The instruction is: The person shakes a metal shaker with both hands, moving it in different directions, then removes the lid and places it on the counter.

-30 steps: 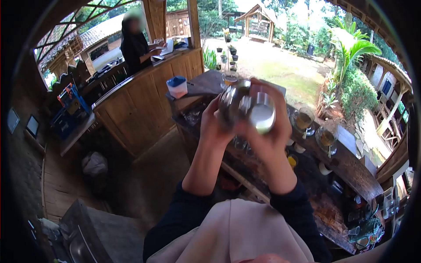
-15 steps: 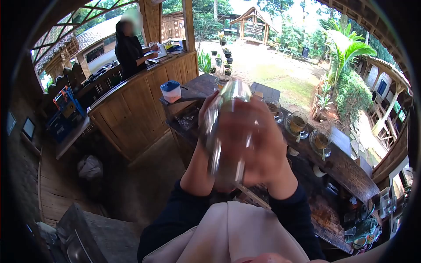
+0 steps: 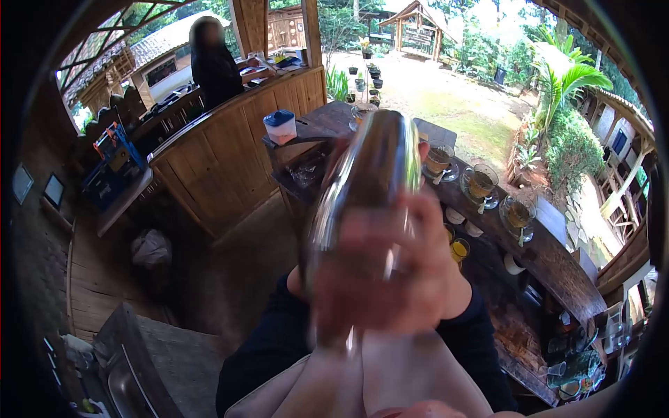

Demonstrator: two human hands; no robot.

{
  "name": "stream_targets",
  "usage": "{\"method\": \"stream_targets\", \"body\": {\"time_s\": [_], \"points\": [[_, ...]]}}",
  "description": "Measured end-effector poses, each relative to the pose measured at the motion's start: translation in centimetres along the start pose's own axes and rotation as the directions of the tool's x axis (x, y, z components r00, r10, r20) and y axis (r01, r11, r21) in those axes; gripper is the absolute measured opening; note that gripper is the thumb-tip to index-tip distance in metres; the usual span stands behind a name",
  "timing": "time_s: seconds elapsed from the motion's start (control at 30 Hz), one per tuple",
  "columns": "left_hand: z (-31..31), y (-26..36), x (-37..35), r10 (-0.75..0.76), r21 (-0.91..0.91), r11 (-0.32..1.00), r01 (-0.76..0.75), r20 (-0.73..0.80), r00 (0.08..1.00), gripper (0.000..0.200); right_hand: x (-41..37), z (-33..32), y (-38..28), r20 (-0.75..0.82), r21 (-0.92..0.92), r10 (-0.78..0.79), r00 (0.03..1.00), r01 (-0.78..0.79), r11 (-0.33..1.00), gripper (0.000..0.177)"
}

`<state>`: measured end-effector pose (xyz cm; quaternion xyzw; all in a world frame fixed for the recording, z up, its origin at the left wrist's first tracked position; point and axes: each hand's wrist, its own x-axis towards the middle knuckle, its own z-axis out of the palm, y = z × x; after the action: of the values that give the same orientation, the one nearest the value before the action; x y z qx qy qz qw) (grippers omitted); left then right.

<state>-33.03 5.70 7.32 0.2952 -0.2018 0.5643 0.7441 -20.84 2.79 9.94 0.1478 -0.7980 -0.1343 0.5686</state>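
Observation:
A shiny metal cocktail shaker (image 3: 369, 174), smeared by motion, is held up close before my chest, tilted. My right hand (image 3: 411, 272) is wrapped round its lower part, with the fingers blurred across the metal. Most of my left hand (image 3: 297, 284) is hidden behind the shaker; its wrist shows at the left side, and fingertips seem to show past the far edge. Beyond the hands, glass cups of brown drink (image 3: 481, 182) stand on saucers with spoons along the wooden counter (image 3: 550, 261).
A blue-lidded plastic tub (image 3: 280, 127) sits on the counter's left end. Glasses with yellow contents (image 3: 459, 249) stand on the lower shelf. Glassware (image 3: 582, 366) crowds the lower right. A metal sink (image 3: 132, 390) is at lower left. Another person (image 3: 214, 70) stands behind a wooden desk.
The shaker has swung and tilted in my hands, its lower end now nearer my chest. My left hand has become more hidden behind it. The view has shifted slightly.

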Motion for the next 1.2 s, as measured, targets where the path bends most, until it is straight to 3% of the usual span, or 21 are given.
{"method": "stream_targets", "body": {"time_s": [0.13, 0.2, 0.23, 0.33, 0.37, 0.4, 0.47, 0.53, 0.6, 0.63, 0.67, 0.7, 0.73, 0.8, 0.87, 0.93, 1.03, 1.07, 1.1, 1.17, 1.2], "points": [[-3.9, 0.5, 0.4, -0.059, 0.071, 0.996, 0.05, 0.146, 0.988, 0.046, -1.7, -0.8, 2.4, -0.011, 0.028, 0.115, 0.993, -0.115, 0.993, 0.034], [-10.2, 0.8, 0.9, 0.156, 0.403, 0.913, -0.064, -0.198, 0.968, 0.046, -3.4, 0.3, 4.5, -0.051, 0.148, 0.416, 0.908, -0.405, 0.902, 0.041], [-10.1, -0.7, 1.6, 0.193, 0.061, 0.981, -0.184, -0.214, 0.958, 0.046, -4.1, 1.0, 5.5, -0.063, 0.259, 0.639, 0.766, -0.606, 0.752, 0.047], [-4.8, -3.8, 0.9, 0.232, 0.021, 0.972, -0.234, 0.055, 0.971, 0.043, -3.0, -2.6, 4.1, -0.075, 0.124, 0.545, 0.835, -0.535, 0.836, 0.041], [-10.3, -2.4, 1.1, 0.061, -0.048, 0.997, -0.062, -0.027, 0.998, 0.048, -2.5, -4.1, 3.1, -0.004, 0.093, 0.314, 0.95, -0.312, 0.946, 0.039], [-4.6, -2.5, 1.0, -0.088, 0.11, 0.987, 0.113, -0.212, 0.973, 0.058, -1.8, -5.9, 0.7, 0.142, 0.003, 0.21, 0.967, -0.213, 0.977, 0.032], [0.5, -6.3, 0.5, 0.031, -0.068, 0.997, -0.02, 0.15, 0.988, 0.068, -2.3, -8.3, -0.9, 0.193, 0.025, 0.033, 0.981, -0.039, 0.999, 0.025], [1.4, -8.0, 0.2, 0.148, 0.072, 0.986, -0.152, 0.062, 0.987, 0.072, -3.7, -9.0, -0.7, 0.116, 0.077, 0.019, 0.993, -0.028, 0.997, 0.025], [-1.9, -7.6, 1.5, 0.019, 0.173, 0.985, -0.01, -0.051, 0.999, 0.07, -4.7, -9.8, -0.9, 0.032, 0.124, 0.028, 0.999, -0.031, 0.992, 0.025], [-3.4, -7.7, 3.0, -0.082, 0.102, 0.992, 0.072, 0.092, 0.992, 0.062, -3.5, -10.1, 0.6, 0.01, 0.047, 0.194, 0.981, -0.194, 0.98, 0.028], [-4.5, -8.9, 2.2, 0.105, 0.167, 0.984, -0.06, -0.278, 0.955, 0.049, -5.7, -8.9, 2.6, -0.104, 0.015, 0.262, 0.959, -0.262, 0.965, 0.037], [-5.0, -9.7, 3.4, 0.118, 0.117, 0.99, -0.079, -0.38, 0.917, 0.044, -5.9, -8.6, 2.8, -0.155, 0.157, 0.618, 0.771, -0.598, 0.786, 0.043], [-5.4, -10.5, 4.7, 0.126, 0.068, 0.992, -0.107, -0.475, 0.871, 0.04, -6.1, -9.7, 2.4, -0.161, 0.142, 0.614, 0.773, -0.597, 0.789, 0.043], [-3.8, -12.4, 4.3, 0.088, 0.003, 0.996, -0.089, -0.215, 0.973, 0.042, -5.0, -12.4, 1.3, -0.153, 0.098, 0.611, 0.777, -0.603, 0.791, 0.047], [-2.5, -12.5, 4.3, -0.262, -0.172, 0.951, 0.256, -0.018, 0.965, 0.054, -3.0, -15.2, -2.3, 0.012, -0.057, 0.288, 0.957, -0.287, 0.956, 0.029], [0.9, -15.3, 4.0, -0.2, -0.181, 0.954, 0.239, 0.21, 0.957, 0.067, -3.6, -17.2, -3.9, 0.146, -0.112, 0.138, 0.98, -0.122, 0.986, 0.02], [-1.8, -17.3, 6.5, -0.208, 0.031, 0.978, 0.206, 0.144, 0.967, 0.067, -6.0, -18.6, -3.5, -0.115, -0.081, -0.166, 0.979, 0.157, 0.984, 0.025], [-3.0, -18.0, 7.9, -0.3, -0.074, 0.951, 0.301, 0.024, 0.953, 0.066, -5.1, -20.0, -3.2, -0.009, -0.106, 0.181, 0.983, -0.181, 0.978, 0.023], [-4.1, -19.2, 8.9, -0.314, -0.085, 0.945, 0.316, 0.03, 0.949, 0.066, -6.4, -21.1, -0.5, 0.054, -0.145, 0.154, 0.987, -0.144, 0.979, 0.028], [-5.8, -22.3, 11.0, -0.173, 0.029, 0.98, 0.198, -0.382, 0.908, 0.047, -7.9, -21.7, 0.9, -0.199, 0.044, 0.696, 0.69, -0.703, 0.71, 0.038], [-4.5, -23.9, 11.5, -0.078, 0.113, 0.979, 0.169, -0.558, 0.826, 0.04, -7.8, -23.9, 1.1, -0.116, 0.201, 0.817, 0.565, -0.792, 0.576, 0.053]]}}
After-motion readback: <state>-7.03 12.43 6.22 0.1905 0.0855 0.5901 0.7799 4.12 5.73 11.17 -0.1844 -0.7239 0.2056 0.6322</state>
